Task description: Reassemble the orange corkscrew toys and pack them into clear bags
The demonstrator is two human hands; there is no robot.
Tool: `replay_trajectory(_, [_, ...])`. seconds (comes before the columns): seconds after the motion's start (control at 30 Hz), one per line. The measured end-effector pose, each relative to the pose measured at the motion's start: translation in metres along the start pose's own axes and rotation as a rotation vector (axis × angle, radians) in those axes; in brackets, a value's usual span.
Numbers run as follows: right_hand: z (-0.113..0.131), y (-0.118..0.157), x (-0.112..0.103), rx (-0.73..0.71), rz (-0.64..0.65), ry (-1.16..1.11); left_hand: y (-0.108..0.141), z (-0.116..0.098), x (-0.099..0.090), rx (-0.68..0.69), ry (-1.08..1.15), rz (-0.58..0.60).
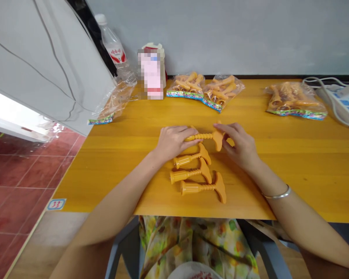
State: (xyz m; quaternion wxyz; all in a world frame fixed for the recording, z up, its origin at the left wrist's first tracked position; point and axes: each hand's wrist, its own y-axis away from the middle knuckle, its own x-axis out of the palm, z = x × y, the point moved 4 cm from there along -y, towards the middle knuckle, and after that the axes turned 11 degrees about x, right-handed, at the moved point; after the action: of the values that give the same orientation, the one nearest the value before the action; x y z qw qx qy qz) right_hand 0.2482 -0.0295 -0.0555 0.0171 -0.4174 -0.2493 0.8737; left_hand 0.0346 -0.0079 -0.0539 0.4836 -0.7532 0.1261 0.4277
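My left hand (174, 142) is closed around the wide end of an orange T-handled plastic piece (204, 136), which lies sideways above the table. At its crossbar, my right hand (241, 146) has thumb and fingers closed on the edge. More orange shows just behind this crossbar and beside the left fingers; whether it belongs to another piece is hidden. Nearer me, three similar pieces lie in a rough column: an upper one (192, 158), a middle one (190, 175) and a lower one (205, 188). Their ribbed sockets face left and their crossbars right.
Clear bags of orange pieces stand along the back: a left bag (189, 84), a middle bag (223, 92) and a right bag (293, 100). An opened-out plastic bag (116, 100) lies near a bottle (112, 44). A power strip (347, 100) with cables sits far right.
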Motion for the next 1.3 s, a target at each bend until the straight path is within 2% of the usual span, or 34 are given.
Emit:
replay_trajectory(0.07, [0.001, 0.001, 0.002, 0.003, 0.055, -0.006, 0.000, 0.000, 0.001, 0.007, -0.010, 0.002])
replay_trajectory(0.2, [0.001, 0.001, 0.007, 0.149, 0.188, -0.140, 0.001, -0.001, 0.001, 0.040, -0.048, -0.025])
replay_trajectory(0.37, [0.003, -0.002, 0.000, 0.238, 0.162, -0.259, 0.001, 0.000, 0.001, 0.061, -0.069, -0.043])
replay_trajectory(0.53, [-0.009, -0.001, 0.016, 0.506, 0.328, -0.546, 0.002, -0.003, 0.004, 0.098, -0.097, -0.039])
replay_trajectory(0.6, [-0.015, 0.000, 0.020, 0.554, 0.315, -0.604, 0.002, -0.004, 0.004, 0.108, -0.096, -0.048])
replay_trajectory(0.67, [-0.017, -0.002, 0.018, 0.484, 0.208, -0.572, 0.001, -0.002, 0.004, 0.089, -0.087, -0.044])
replay_trajectory(0.73, [-0.012, -0.003, 0.012, 0.328, 0.111, -0.471, 0.001, -0.001, 0.003, 0.067, -0.075, -0.038])
replay_trajectory(0.8, [-0.005, -0.002, 0.008, 0.210, 0.099, -0.354, 0.001, -0.001, 0.002, 0.067, -0.079, -0.030])
replay_trajectory(0.83, [-0.002, -0.001, 0.008, 0.200, 0.128, -0.311, 0.001, -0.001, 0.002, 0.078, -0.090, -0.026])
replay_trajectory(0.9, [-0.001, 0.001, 0.012, 0.295, 0.226, -0.308, 0.001, -0.003, 0.002, 0.103, -0.118, -0.018])
replay_trajectory(1.0, [-0.007, 0.006, 0.022, 0.518, 0.395, -0.455, 0.002, -0.003, 0.004, 0.114, -0.138, -0.011])
replay_trajectory(1.07, [-0.011, 0.006, 0.022, 0.543, 0.373, -0.503, 0.003, -0.002, 0.005, 0.100, -0.122, -0.003])
replay_trajectory(1.2, [-0.009, -0.002, 0.008, 0.277, 0.137, -0.349, 0.003, 0.003, 0.003, 0.079, -0.081, -0.028])
replay_trajectory(1.27, [-0.004, -0.003, 0.007, 0.168, 0.139, -0.269, 0.003, 0.003, 0.002, 0.083, -0.081, -0.043])
replay_trajectory(1.3, [-0.002, -0.002, 0.008, 0.158, 0.170, -0.254, 0.003, 0.003, 0.002, 0.084, -0.085, -0.045])
